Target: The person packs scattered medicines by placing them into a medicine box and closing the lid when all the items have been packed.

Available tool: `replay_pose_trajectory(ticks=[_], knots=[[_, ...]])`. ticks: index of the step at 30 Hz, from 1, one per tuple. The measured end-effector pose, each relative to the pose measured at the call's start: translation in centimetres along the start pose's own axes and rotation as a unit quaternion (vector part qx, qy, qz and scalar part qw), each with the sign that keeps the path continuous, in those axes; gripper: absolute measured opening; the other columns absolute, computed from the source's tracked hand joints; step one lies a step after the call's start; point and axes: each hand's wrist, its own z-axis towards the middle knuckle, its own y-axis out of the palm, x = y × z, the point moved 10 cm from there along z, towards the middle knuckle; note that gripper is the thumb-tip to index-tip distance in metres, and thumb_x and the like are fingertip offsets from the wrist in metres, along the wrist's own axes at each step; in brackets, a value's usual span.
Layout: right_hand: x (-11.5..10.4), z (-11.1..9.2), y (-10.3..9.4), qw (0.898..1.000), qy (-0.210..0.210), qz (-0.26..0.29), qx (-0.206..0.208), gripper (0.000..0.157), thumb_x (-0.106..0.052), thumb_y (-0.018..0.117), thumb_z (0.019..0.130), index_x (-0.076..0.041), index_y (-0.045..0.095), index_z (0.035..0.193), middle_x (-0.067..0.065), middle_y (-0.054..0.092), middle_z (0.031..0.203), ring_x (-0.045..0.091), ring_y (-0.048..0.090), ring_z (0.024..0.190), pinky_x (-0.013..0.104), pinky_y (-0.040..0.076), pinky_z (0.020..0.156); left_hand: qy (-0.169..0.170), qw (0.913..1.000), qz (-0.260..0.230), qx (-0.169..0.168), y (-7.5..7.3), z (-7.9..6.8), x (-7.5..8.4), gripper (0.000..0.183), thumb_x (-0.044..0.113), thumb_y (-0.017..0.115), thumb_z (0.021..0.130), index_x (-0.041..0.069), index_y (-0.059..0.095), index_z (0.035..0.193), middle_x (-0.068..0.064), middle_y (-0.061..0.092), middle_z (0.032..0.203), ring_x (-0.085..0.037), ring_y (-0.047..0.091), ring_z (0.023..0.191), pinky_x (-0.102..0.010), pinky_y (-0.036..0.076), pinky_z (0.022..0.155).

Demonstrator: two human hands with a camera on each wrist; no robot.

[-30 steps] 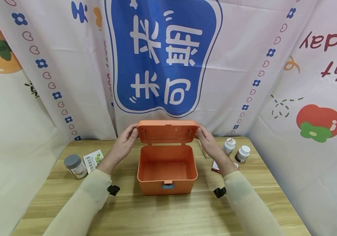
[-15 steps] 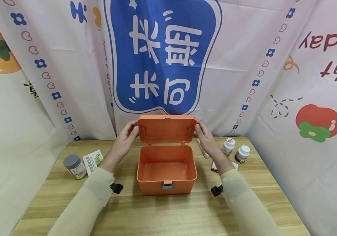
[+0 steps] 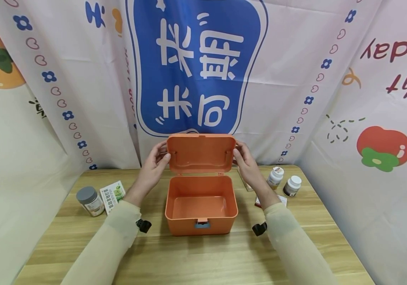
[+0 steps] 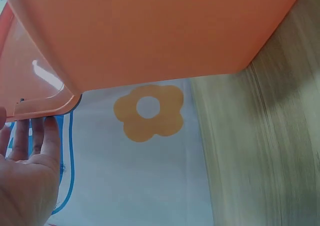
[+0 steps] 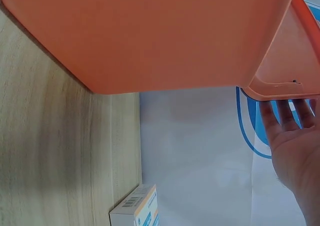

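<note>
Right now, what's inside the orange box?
Head view: the orange box shows bare floor, back wall and side walls; no contents visible. Its front rim hides the inner face of the front wall and perhaps some floor against it.

One orange plastic box (image 3: 182, 227); left of it, one grey-lidded jar (image 3: 91, 201), one white-and-green carton (image 3: 110, 196); right, two white-capped bottles (image 3: 275, 178) (image 3: 292, 186), two cardboard cartons (image 3: 245, 180) (image 3: 283, 200).
</note>
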Motion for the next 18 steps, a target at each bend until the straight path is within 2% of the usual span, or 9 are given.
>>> replay_pose_trajectory(ticks=[2,5,8,12,16,18], knots=[[0.1,0.1,0.0,1.000,-0.002,0.000,-0.001,0.045,-0.026,0.042,0.115,-0.011,0.038,0.157,0.026,0.056,0.144,0.028,0.062,0.128,0.066,0.049,0.110,0.004,1.0000,0.002,0.001,0.0,0.1,-0.1,0.058,0.032,0.054,0.111,0.029,0.032,0.164,-0.015,0.054,0.154,-0.031,0.053,0.141,-0.045,0.041,0.122],[0.4,0.3,0.0,1.000,0.002,-0.019,0.000,0.048,-0.023,0.043,0.114,-0.014,0.034,0.161,0.026,0.057,0.145,0.034,0.063,0.128,0.060,0.054,0.108,0.009,1.0000,0.003,-0.001,0.1,0.1,-0.3,0.062,0.029,0.054,0.111,0.035,0.027,0.166,-0.017,0.053,0.155,-0.034,0.054,0.142,-0.049,0.043,0.122],[0.7,0.3,-0.1,0.999,0.008,-0.041,0.000,0.053,-0.017,0.043,0.114,-0.016,0.028,0.165,0.027,0.056,0.147,0.041,0.063,0.127,0.055,0.057,0.105,0.012,0.9999,0.007,-0.002,0.2,0.2,-0.4,0.063,0.025,0.054,0.111,0.037,0.026,0.166,-0.017,0.052,0.156,-0.035,0.054,0.141,-0.054,0.042,0.121],[1.1,0.3,-0.2,0.998,0.020,-0.054,0.004,0.061,-0.011,0.047,0.112,-0.017,0.022,0.168,0.029,0.054,0.149,0.046,0.060,0.131,0.046,0.059,0.104,0.017,0.9997,0.019,-0.005,0.3,0.3,-0.5,0.063,0.020,0.054,0.111,0.035,0.028,0.166,-0.017,0.050,0.156,-0.035,0.054,0.142,-0.052,0.044,0.120],[1.5,0.2,-0.2,0.998,0.030,-0.052,0.006,0.070,-0.014,0.057,0.109,-0.023,0.022,0.168,0.026,0.054,0.152,0.044,0.058,0.135,0.031,0.057,0.102,0.010,0.9998,0.014,-0.009,0.5,0.4,-1.0,0.064,0.015,0.054,0.110,0.028,0.028,0.167,-0.020,0.046,0.159,-0.039,0.051,0.145,-0.056,0.042,0.121],[1.8,0.1,-0.2,0.998,0.031,-0.049,0.003,0.074,-0.015,0.061,0.107,-0.027,0.021,0.168,0.023,0.053,0.153,0.042,0.058,0.137,0.028,0.056,0.102,0.005,0.9998,0.014,-0.012,0.6,0.4,-1.2,0.066,0.013,0.055,0.110,0.024,0.026,0.168,-0.022,0.043,0.161,-0.043,0.049,0.145,-0.060,0.042,0.120]])
